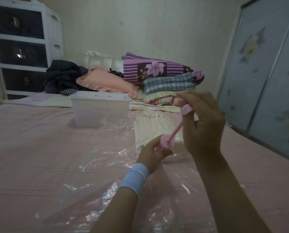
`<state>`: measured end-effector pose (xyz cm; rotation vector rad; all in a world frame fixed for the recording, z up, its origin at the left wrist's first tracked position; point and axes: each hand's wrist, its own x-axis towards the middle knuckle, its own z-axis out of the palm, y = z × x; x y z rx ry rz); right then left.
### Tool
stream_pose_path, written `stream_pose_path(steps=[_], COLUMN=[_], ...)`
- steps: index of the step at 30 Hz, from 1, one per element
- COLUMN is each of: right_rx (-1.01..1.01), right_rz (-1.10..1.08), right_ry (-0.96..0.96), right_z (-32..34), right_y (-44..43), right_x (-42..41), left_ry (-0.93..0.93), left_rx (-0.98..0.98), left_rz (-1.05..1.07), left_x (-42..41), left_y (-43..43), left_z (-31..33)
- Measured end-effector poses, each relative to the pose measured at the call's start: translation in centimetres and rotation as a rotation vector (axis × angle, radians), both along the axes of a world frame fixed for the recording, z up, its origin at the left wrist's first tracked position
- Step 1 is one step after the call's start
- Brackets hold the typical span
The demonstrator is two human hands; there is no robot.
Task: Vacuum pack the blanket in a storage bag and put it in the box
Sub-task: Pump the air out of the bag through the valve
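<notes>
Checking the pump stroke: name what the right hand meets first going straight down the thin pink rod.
The right hand would probably meet the round pink plastic pump cap that the left hand grips.

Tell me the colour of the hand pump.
The hand pump is pink all over; the head view shows it best.

Pink bed [31, 140] carries clear storage bag [98, 158], lidded box [100, 110], peach pillow [106, 81], seemingly folded bedding [167, 86].
</notes>
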<state>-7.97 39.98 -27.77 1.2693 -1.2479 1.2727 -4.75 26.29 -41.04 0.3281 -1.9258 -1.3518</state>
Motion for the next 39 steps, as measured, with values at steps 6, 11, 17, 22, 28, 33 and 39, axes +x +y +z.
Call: stream_pose_path(steps=[6,11,17,22,28,33,39], right_rx=[0.623,0.443,0.06,0.65,0.262,-0.017,0.719], right_rz=[-0.029,0.137,-0.038,-0.013,0.052,-0.069,0.003], right_ry=[-0.249,-0.151,0.005,-0.191,-0.021,-0.01,-0.205], right_z=[-7.7,-2.7,-1.4,-7.6,-1.2,-2.0,-6.6], right_y=[-2.6,-1.4,-0.7,-2.2,0.3,0.0,-1.5], right_x=[-2.1,-1.1,-0.4,-2.2,-0.9,-1.3,-2.9], left_ry=[0.028,0.032,0.006,0.027,0.005,-0.018,0.0], left_rx=[0.043,0.041,0.013,0.039,0.017,-0.052,-0.014], left_rz=[-0.051,0.007,-0.009,-0.032,0.009,0.006,-0.011], left_x=[0.5,0.7,0.5,0.8,0.7,0.4,0.8], left_y=[0.4,0.1,0.3,0.6,0.2,0.8,1.1], left_z=[0.3,0.4,0.2,0.5,0.3,0.3,0.8])
